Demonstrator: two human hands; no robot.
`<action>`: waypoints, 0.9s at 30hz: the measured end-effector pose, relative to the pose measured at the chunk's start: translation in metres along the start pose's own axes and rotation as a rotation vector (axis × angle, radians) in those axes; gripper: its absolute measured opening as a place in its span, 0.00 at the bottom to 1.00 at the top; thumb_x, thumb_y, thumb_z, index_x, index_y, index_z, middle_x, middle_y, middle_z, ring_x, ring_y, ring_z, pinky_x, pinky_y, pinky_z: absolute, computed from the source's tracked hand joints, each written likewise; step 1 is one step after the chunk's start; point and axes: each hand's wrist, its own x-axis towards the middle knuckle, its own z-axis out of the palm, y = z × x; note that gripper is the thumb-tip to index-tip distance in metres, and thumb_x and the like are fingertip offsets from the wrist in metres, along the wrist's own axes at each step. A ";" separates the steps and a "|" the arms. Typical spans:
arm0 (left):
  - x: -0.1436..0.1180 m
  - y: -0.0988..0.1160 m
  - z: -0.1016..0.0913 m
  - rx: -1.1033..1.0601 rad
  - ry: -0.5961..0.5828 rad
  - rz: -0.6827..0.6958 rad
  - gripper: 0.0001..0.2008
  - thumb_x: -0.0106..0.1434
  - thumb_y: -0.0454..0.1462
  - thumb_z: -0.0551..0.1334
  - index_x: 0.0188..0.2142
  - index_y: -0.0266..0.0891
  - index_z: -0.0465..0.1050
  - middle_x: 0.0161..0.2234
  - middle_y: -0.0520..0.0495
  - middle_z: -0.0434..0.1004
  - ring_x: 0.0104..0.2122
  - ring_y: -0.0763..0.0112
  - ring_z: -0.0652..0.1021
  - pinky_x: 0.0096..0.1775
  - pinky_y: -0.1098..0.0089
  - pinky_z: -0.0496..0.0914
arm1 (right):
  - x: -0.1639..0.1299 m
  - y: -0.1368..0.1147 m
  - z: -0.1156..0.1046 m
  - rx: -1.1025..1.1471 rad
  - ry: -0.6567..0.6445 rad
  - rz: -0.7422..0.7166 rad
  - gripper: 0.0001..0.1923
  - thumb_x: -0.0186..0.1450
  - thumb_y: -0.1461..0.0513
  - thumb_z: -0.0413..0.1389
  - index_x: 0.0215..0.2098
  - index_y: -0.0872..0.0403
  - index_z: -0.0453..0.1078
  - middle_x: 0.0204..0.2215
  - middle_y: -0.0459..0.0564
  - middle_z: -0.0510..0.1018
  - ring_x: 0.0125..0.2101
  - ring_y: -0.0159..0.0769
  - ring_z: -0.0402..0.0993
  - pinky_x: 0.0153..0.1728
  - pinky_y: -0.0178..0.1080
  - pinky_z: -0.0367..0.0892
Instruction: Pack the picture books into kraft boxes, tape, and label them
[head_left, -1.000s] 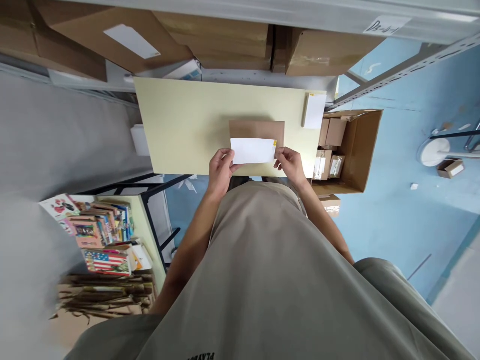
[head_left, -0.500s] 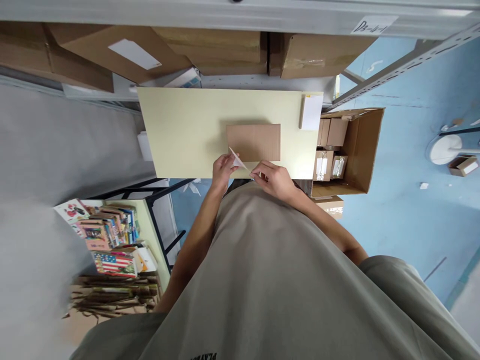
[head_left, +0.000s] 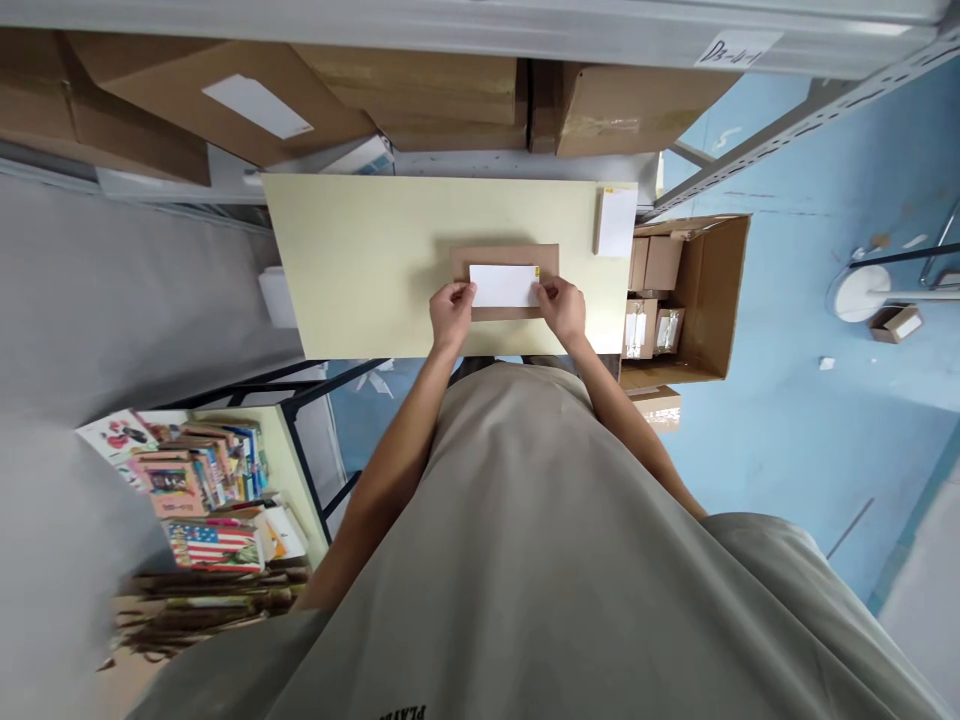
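Note:
A white label (head_left: 504, 286) with a small yellow mark at its upper right corner is stretched flat over a brown cardboard box (head_left: 502, 253). I cannot tell whether the label touches the box all over. My left hand (head_left: 452, 312) pinches the label's left end between thumb and fingers. At the other end, my right hand (head_left: 562, 307) grips the label near the yellow mark. The box lies on a pale yellow table (head_left: 360, 270), its long side toward me.
A stack of white labels (head_left: 615, 222) lies at the table's right end. Beside it stands a large open carton (head_left: 712, 320) with several small boxes inside. Behind the table runs a grey metal shelf (head_left: 450, 25) with cartons. Books (head_left: 202, 470) fill a side table at lower left.
The label was tilted near the table's front edge between both hands. Now it is held flat over the box, and my hands have moved forward and farther apart.

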 end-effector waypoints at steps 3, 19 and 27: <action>0.002 -0.005 0.002 0.036 0.003 0.012 0.11 0.68 0.45 0.73 0.35 0.42 0.79 0.34 0.47 0.82 0.39 0.62 0.81 0.47 0.64 0.75 | -0.001 0.001 0.009 -0.038 0.046 0.020 0.14 0.82 0.53 0.59 0.41 0.50 0.77 0.44 0.57 0.89 0.43 0.48 0.83 0.50 0.48 0.73; 0.002 -0.003 0.008 0.286 0.036 0.043 0.07 0.74 0.38 0.67 0.37 0.43 0.77 0.37 0.46 0.84 0.41 0.61 0.82 0.50 0.65 0.73 | 0.005 0.000 0.018 -0.184 0.066 0.064 0.15 0.82 0.53 0.58 0.45 0.54 0.80 0.46 0.59 0.89 0.47 0.51 0.86 0.55 0.52 0.77; 0.003 -0.005 0.007 0.318 0.031 0.059 0.06 0.74 0.39 0.67 0.37 0.43 0.77 0.36 0.46 0.84 0.40 0.61 0.82 0.50 0.64 0.74 | -0.002 -0.001 0.015 -0.355 0.064 0.064 0.18 0.85 0.53 0.51 0.59 0.54 0.78 0.53 0.61 0.87 0.50 0.53 0.83 0.56 0.53 0.77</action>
